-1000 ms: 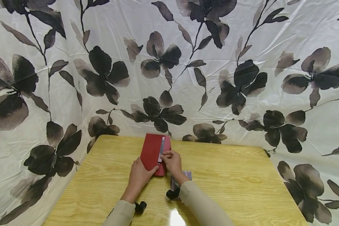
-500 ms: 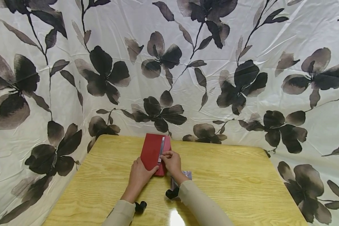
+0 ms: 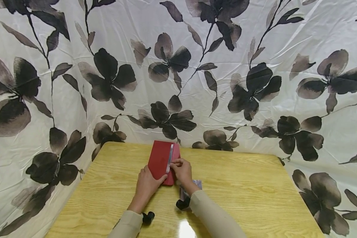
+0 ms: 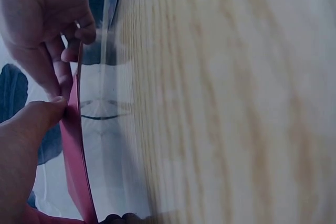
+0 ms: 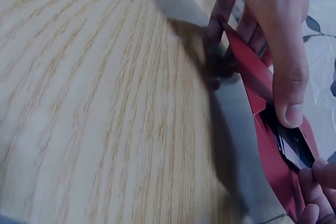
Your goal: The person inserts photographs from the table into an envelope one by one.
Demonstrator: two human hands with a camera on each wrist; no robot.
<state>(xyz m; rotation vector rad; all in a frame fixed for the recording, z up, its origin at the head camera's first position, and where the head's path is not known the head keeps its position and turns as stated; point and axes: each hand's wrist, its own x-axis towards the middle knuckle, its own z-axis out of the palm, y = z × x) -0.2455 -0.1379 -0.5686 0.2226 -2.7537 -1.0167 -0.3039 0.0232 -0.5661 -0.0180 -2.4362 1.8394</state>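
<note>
A red envelope point(image 3: 159, 158) lies near the table's far edge, its pink-lined flap point(image 3: 176, 152) spread to the right. My left hand point(image 3: 147, 183) grips its near end, thumb on top and the other fingers behind, as the right wrist view shows. A thin slip with a dark face and pale edge point(image 5: 294, 148) sits in the envelope's mouth, only a narrow strip of it showing from the head. My right hand point(image 3: 182, 172) pinches that slip by its edge, thumb against fingers. Most of the slip is hidden inside the envelope.
Beneath my right wrist lies a grey-purple printed sheet point(image 3: 198, 183), partly covered by the forearm. Black wrist cameras point(image 3: 148, 218) hang at both cuffs. The wood-grain table point(image 3: 241, 185) ends at a floral cloth point(image 3: 214, 99) behind and to the left.
My right hand has shifted very slightly to the right, still pinching the slip. The left hand and the envelope stay where they were.
</note>
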